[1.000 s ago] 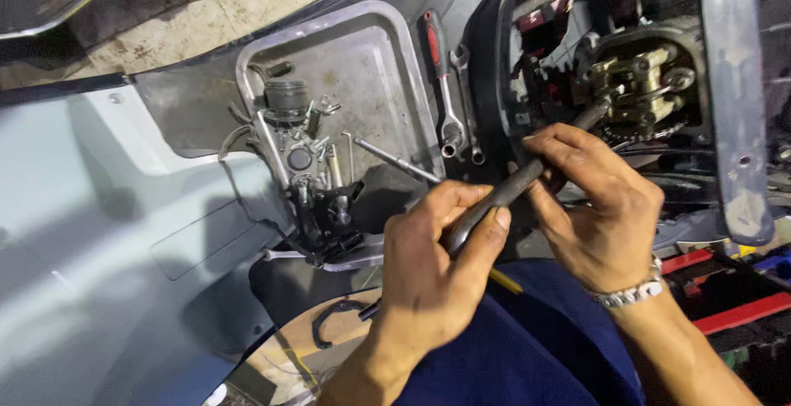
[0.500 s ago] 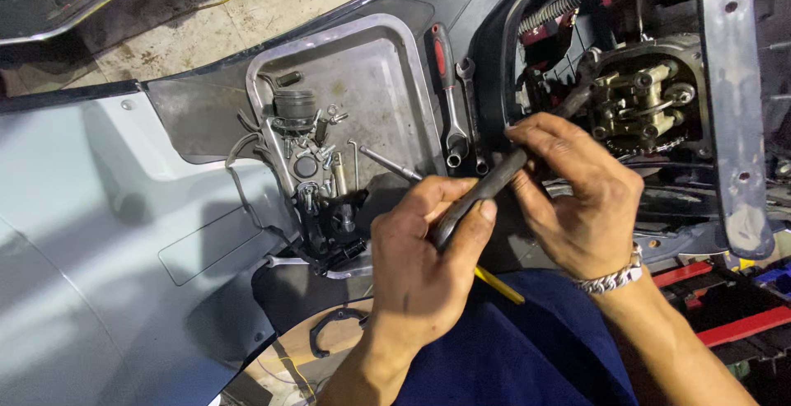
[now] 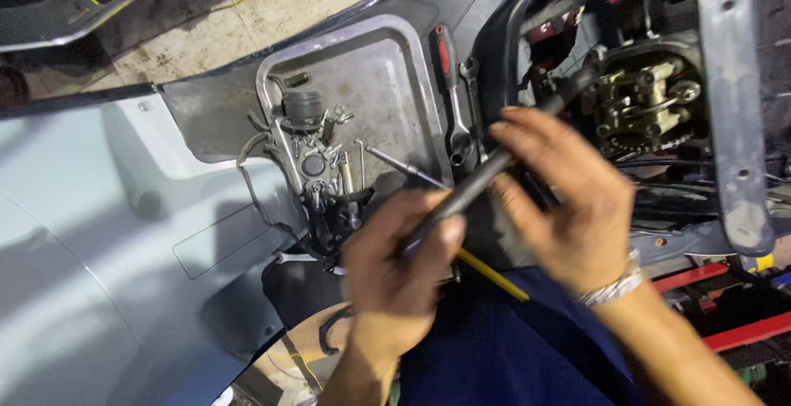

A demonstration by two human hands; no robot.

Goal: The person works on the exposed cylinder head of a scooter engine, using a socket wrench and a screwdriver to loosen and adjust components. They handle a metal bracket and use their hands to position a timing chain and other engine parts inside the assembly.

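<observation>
My left hand grips the near end of a long dark rod-like tool. My right hand holds the same tool further up, fingers wrapped over its shaft. The tool's far tip points up and right toward the exposed engine parts of a scooter. A metal wristband sits on my right wrist. Both hands are blurred by motion.
A grey metal tray holds bolts, a black rubber part and small fittings. A red-handled ratchet and a wrench lie beside it. A yellow-handled tool rests on my blue-clad lap. Pale scooter bodywork fills the left.
Both hands and the rod have shifted right and up, bringing the tool's tip closer to the engine opening. The view has also moved slightly.
</observation>
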